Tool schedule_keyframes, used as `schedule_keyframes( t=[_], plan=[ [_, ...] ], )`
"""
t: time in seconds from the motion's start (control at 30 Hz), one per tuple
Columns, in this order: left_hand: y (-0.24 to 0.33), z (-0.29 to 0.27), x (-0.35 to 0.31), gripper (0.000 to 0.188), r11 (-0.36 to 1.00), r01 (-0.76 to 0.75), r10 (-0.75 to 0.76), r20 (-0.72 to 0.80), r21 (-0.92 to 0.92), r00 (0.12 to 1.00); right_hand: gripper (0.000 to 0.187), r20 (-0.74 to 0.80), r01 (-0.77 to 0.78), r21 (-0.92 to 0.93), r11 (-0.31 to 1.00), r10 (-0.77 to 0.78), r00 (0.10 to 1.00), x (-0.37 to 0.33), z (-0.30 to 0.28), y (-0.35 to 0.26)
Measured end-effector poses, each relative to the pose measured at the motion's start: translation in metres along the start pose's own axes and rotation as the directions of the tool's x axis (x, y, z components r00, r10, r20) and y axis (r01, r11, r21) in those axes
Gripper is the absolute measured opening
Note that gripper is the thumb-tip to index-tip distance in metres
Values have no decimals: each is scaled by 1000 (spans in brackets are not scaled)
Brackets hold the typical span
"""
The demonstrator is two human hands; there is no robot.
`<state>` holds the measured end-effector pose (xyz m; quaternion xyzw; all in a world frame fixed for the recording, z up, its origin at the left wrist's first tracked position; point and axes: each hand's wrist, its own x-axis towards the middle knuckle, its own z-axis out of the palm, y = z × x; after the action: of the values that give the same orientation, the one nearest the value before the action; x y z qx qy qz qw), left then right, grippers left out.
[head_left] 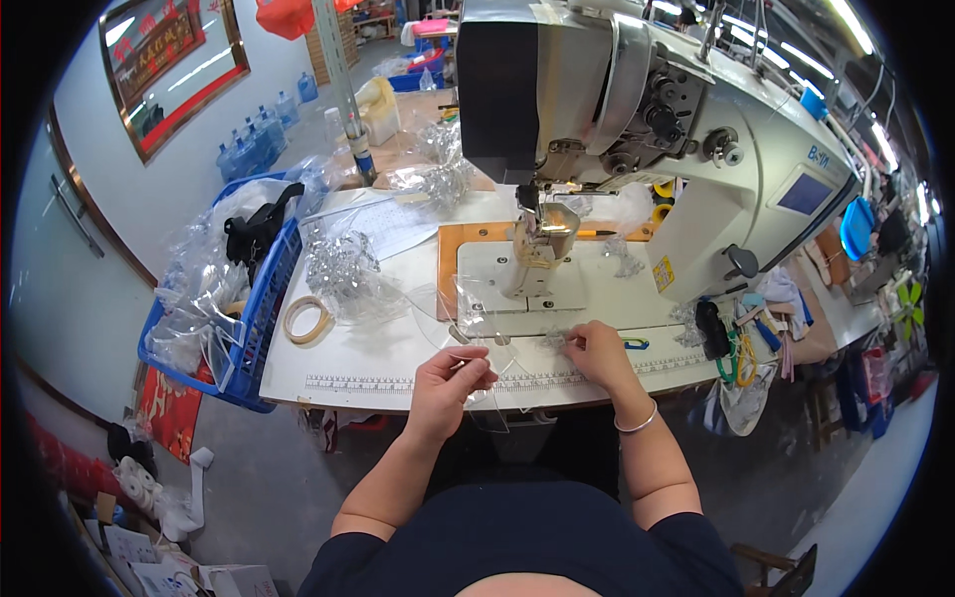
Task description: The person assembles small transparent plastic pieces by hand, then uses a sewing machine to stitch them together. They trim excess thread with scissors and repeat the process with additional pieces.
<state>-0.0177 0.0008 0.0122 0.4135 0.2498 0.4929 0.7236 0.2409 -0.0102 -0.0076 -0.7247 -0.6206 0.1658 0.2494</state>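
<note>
In front of an industrial sewing machine point(542, 239), my left hand point(450, 388) pinches a clear plastic sheet piece point(487, 410). Its transparent panels spread over the table's front edge, and their outline is hard to follow. My right hand point(599, 356) has its fingers drawn together at a few small crinkled clear pieces point(554, 338) on the tabletop. Whether one of them is between the fingertips is hidden. The machine's needle area and post stand just beyond both hands. Along the front of the white table runs a printed ruler strip point(358, 382).
A tape roll point(307, 320) and a heap of clear plastic pieces point(343, 267) lie on the left. Beside the table stands a blue basket point(269, 308) of plastic bags. Scissors point(741, 356) and a small blue-green tool point(635, 344) lie right. The machine head overhangs the middle.
</note>
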Motion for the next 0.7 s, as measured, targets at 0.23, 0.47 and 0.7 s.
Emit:
schedule_keyframes(
  t=[0.23, 0.47, 0.7],
  plan=[
    [-10, 29, 12, 17, 989, 36, -47, 72, 145, 996, 13, -33, -25, 773, 633, 79, 996, -10, 26, -47],
    [-11, 20, 15, 21, 970, -65, 88, -90, 235, 992, 23, 34, -35, 966, 256, 8, 999, -31, 24, -78],
    [-11, 19, 13, 21, 967, -73, 105, -121, 245, 987, 24, -4, -2, 970, 242, 23, 1000, -33, 37, -79]
  ],
)
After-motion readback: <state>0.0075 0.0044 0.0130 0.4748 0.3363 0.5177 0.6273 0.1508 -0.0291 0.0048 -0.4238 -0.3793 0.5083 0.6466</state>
